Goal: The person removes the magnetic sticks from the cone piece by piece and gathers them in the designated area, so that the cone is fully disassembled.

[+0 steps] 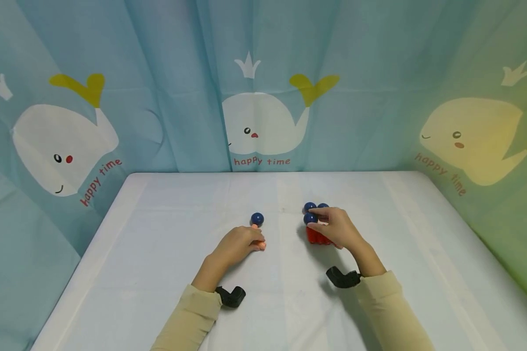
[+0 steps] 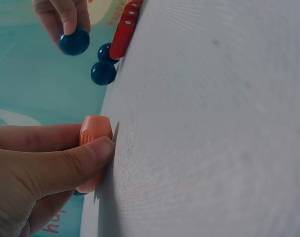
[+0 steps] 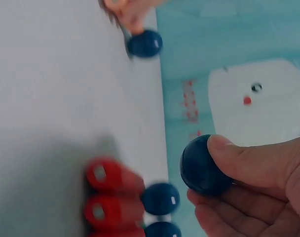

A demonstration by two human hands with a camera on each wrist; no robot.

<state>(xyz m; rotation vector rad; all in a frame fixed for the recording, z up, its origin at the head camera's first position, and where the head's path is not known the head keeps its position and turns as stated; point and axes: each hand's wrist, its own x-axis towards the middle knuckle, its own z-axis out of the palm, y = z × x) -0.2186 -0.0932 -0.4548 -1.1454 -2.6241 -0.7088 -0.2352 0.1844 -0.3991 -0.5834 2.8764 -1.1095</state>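
My left hand (image 1: 241, 242) pinches a peach-orange plastic piece (image 2: 94, 129) between thumb and fingers, low over the white table. At the far end of that piece sits a blue ball (image 1: 257, 219); whether they are joined I cannot tell. Thumb and fingers of my right hand (image 1: 339, 226) grip another blue ball (image 3: 203, 165), held up above the table. Beside and below that hand lie several red plastic pieces (image 3: 113, 175) side by side, with round holes in their near ends. Two more blue balls (image 3: 161, 198) (image 2: 103, 73) are at the red pieces' far ends.
The white table (image 1: 167, 209) ends at a blue-green curtain (image 1: 180, 122) printed with whales, which stands at the back and sides. Each wrist carries a black camera mount (image 1: 232, 296). Right of the left hand, white tabletop separates it from the red pieces.
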